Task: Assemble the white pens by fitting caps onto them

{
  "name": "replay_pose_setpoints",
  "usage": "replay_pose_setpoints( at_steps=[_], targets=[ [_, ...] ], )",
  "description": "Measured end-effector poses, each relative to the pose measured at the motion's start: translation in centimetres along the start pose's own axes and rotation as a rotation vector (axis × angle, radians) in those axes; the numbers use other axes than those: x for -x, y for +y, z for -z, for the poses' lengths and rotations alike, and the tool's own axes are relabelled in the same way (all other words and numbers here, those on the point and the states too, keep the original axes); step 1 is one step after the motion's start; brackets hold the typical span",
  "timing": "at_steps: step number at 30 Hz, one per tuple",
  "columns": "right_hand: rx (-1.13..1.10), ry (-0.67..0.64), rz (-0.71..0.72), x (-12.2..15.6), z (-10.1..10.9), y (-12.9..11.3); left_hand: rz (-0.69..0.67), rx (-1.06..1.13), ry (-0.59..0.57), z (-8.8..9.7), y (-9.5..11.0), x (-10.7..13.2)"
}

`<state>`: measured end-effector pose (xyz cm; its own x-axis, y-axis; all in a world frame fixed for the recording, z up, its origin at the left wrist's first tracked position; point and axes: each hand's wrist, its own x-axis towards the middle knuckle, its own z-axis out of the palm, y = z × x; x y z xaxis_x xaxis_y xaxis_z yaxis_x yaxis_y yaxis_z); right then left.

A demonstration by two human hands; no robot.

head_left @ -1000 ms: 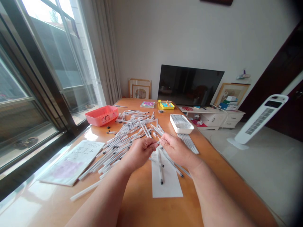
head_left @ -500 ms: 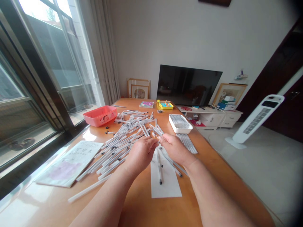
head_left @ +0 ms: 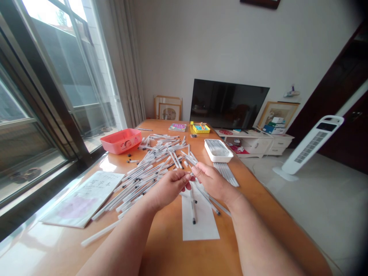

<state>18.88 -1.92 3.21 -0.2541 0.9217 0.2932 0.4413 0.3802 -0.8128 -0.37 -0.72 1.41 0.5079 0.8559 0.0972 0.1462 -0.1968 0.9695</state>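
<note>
Above the paper (head_left: 204,230), left hand (head_left: 172,185) meets right hand (head_left: 212,180)

Fingertips nearly touching, both hands seem to pinch a small pale piece (head_left: 192,174), too small to identify; just below it, toward the wearer, 1 pen (head_left: 193,210) lies on the paper, its long axis running away from the body, black end nearest; the left hand's curled fingers look closer to it than the right hand's. Ahead and to the left, the pile of pens (head_left: 138,182) spreads loose, many slanting from near left to far right; the tray (head_left: 220,158) stands beyond the right hand, near the right edge of the table (head_left: 166,245); wood shows nearer than the paper, leaving room; the notebook (head_left: 70,205) bounds the left.
</note>
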Motion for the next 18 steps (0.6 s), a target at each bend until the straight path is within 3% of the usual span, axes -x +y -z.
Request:
replay_pose_setpoints(
  at_steps=[6,15,18],
  targets=[
    [0.034,-0.03,0.004,-0.3,-0.9,0.9,0.013,-0.04,-0.002,0.1,-0.7,-0.2],
    [0.016,0.092,-0.034,-1.5,-2.6,2.7,-0.222,-0.491,0.146,0.1,-0.4,-0.6],
    [-0.039,0.101,-0.068,-1.6,-2.9,3.0,-0.23,-0.542,0.185,0.0,-0.5,-0.7]
  ],
)
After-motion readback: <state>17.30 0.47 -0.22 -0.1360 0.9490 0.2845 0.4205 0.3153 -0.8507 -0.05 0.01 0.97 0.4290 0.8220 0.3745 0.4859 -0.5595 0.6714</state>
